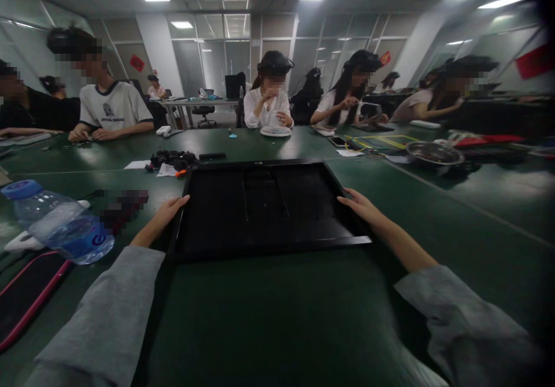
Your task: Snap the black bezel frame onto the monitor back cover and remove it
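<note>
A wide black monitor casing (217, 211), a shallow shell with a raised rim and a small logo on its far edge, is in front of me at the green table (269, 317). My left hand (167, 214) grips its left side, thumb over the rim. On the opposite side my right hand (364, 208) holds the right rim, thumb on top. The fingers of both hands are mostly hidden under or behind the edges. Whether the casing rests fully on the table or is slightly raised I cannot tell.
At left are a water bottle (60, 222) and a red-edged phone (30, 300). Black parts (171, 159) lie beyond the casing. A metal bowl (435, 153) and yellow cables (381, 142) are at far right. Several people sit around the table, one behind a white fan grille (276, 131).
</note>
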### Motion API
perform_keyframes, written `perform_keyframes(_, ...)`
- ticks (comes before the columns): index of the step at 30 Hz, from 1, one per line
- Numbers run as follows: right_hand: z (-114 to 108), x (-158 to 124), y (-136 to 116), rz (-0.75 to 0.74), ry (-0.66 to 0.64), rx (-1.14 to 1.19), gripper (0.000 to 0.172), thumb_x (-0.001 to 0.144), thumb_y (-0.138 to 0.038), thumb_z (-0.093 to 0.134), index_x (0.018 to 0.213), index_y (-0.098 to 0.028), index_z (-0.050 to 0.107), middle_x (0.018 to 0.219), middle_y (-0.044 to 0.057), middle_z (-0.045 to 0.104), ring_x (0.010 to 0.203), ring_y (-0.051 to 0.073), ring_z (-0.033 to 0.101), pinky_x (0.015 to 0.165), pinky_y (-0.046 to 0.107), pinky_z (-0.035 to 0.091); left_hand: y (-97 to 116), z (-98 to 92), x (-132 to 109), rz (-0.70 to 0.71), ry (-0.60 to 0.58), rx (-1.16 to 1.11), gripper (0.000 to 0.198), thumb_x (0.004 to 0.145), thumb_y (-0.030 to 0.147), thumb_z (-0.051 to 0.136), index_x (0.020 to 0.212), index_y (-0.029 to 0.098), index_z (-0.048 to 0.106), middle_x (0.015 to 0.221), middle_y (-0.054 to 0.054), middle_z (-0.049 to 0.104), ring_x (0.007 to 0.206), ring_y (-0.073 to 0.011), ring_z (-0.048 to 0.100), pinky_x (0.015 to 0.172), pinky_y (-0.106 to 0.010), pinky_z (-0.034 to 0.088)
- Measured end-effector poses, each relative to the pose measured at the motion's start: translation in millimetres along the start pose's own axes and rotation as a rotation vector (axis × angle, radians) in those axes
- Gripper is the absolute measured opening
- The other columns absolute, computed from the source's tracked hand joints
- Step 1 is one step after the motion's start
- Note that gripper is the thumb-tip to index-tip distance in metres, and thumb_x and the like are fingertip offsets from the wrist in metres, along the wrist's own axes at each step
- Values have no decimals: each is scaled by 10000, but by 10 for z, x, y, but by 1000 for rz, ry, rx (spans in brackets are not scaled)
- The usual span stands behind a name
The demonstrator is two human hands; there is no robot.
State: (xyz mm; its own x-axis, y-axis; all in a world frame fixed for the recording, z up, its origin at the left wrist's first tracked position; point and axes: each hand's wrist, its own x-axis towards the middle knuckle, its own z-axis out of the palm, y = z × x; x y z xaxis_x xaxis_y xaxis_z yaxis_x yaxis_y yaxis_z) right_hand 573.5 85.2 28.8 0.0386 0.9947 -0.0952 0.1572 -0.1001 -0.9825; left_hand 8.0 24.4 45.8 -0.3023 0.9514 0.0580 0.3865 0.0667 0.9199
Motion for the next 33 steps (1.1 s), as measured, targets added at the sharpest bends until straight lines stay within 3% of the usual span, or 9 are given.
perform_keyframes(4, 37, 88, 33, -47, 98, 11, 576, 822, -300, 730, 1380, -268, 589, 990, 35, 776, 788, 207, 745, 726, 338, 636, 46, 20, -27, -42, -1, -22, 637, 631, 771, 727, 831, 166, 718, 702, -43, 702, 721, -251, 682, 646, -334, 523)
perform_keyframes(9, 32, 37, 6, -23, 85, 19, 605, 785, -237, 734, 1373, -275, 599, 977, 17, 772, 795, 203, 742, 735, 328, 636, -33, -16, 50, -80, -33, -29, 582, 667, 717, 727, 868, 171, 729, 734, -46, 733, 738, -252, 699, 681, -341, 545)
perform_keyframes(15, -2, -42, -1, -33, 71, 1, 432, 819, -373, 754, 1232, -274, 680, 1044, 26, 776, 870, 210, 751, 768, 318, 639, -110, -29, 106, -107, -38, 14, 551, 686, 683, 728, 888, 172, 770, 785, -69, 773, 778, -268, 731, 760, -357, 572)
perform_keyframes(24, 9, 35, 50, -64, 84, 87, 610, 811, -337, 750, 1403, -302, 606, 1071, 25, 786, 841, 212, 761, 777, 341, 644, -62, 8, 44, -99, -4, 40, 655, 695, 788, 674, 875, 172, 802, 857, -96, 799, 903, -302, 748, 845, -381, 586)
perform_keyframes(29, 9, 40, 60, -88, 65, 131, 570, 807, -322, 761, 1362, -312, 635, 1110, 11, 782, 886, 199, 762, 810, 319, 640, 4, 31, 1, -84, 4, 10, 582, 704, 733, 697, 854, 179, 796, 813, -81, 790, 860, -292, 745, 801, -361, 584)
perform_keyframes(33, 17, 27, 48, -79, 31, 158, 622, 795, -280, 761, 1399, -318, 613, 1102, 6, 785, 852, 197, 763, 778, 321, 647, -19, 35, -7, -96, 2, -5, 646, 711, 784, 654, 825, 161, 779, 761, -82, 768, 781, -272, 719, 717, -346, 559)
